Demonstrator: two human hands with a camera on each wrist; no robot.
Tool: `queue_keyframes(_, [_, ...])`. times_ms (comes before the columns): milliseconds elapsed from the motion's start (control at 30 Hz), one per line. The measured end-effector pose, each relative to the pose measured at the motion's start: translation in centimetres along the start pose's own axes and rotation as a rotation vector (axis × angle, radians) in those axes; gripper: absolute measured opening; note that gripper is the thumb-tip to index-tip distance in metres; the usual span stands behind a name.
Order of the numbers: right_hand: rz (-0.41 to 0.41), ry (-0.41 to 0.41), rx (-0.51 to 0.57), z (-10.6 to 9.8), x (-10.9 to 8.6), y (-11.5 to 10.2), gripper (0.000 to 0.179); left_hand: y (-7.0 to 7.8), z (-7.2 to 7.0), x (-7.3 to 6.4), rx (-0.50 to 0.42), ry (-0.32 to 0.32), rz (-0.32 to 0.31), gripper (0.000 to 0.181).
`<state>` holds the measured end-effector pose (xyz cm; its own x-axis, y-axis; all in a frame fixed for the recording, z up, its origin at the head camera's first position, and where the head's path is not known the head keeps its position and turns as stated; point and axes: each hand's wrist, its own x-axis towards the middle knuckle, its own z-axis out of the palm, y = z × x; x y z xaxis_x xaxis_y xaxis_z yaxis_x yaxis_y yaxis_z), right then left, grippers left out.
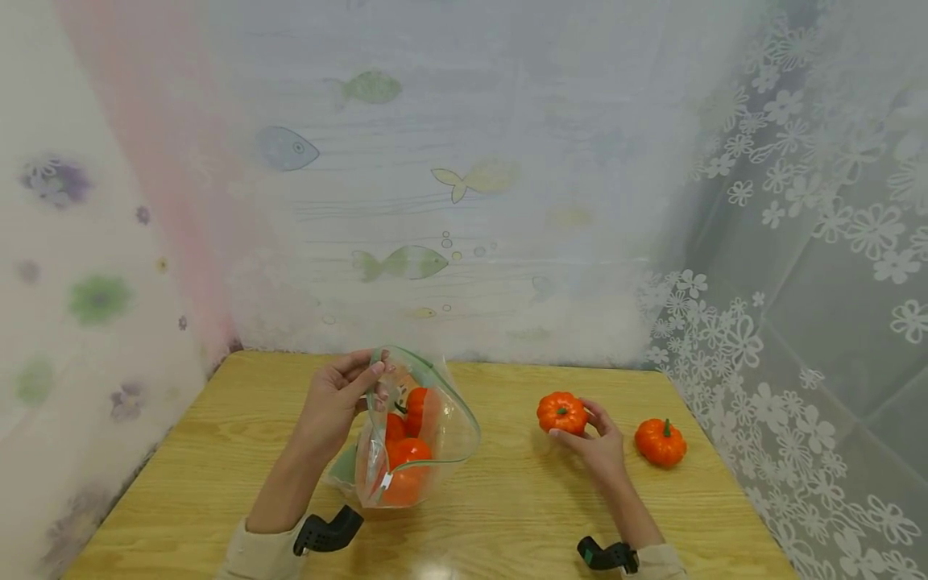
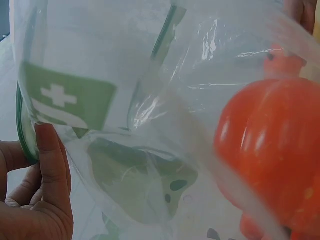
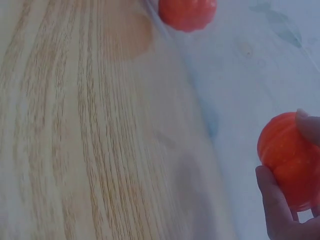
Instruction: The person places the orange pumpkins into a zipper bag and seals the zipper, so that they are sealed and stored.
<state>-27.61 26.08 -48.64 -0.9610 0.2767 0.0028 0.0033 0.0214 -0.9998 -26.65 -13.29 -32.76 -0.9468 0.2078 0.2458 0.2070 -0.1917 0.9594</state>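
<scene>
My left hand (image 1: 335, 407) pinches the green-edged rim of a clear zip bag (image 1: 453, 419) between thumb and fingers. The bag's mouth gapes toward me, and several orange pumpkins (image 1: 410, 451) lie inside it. A white slider sits on the zip strip. In the left wrist view, a printed green label (image 2: 70, 97) shows on the bag, with a large orange pumpkin (image 2: 270, 150) behind the film. To the right of the bag, my right hand (image 1: 598, 447) grips a small orange pumpkin (image 1: 562, 412) with a green stem, thumb on the near side and fingers on the far side.
Another small orange pumpkin (image 1: 660, 442) stands on the wooden table (image 1: 500, 532), right of my right hand. Behind the table hangs a pale curtain (image 1: 551, 306) printed with fish. More patterned curtain flanks both sides. Each wrist wears a black camera mount (image 1: 329, 532).
</scene>
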Motion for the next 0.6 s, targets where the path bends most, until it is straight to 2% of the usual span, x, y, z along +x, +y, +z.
queue_keyframes(233, [0.009, -0.025, 0.023, 0.6, -1.1, -0.6, 0.075, 0.1, 0.2, -0.2, -0.019, -0.003, 0.009, 0.023])
queue_keyframes(600, [0.042, -0.068, 0.095, 1.8, -3.4, -1.2, 0.076, 0.0, 0.5, -0.7, -0.009, 0.009, -0.004, 0.027])
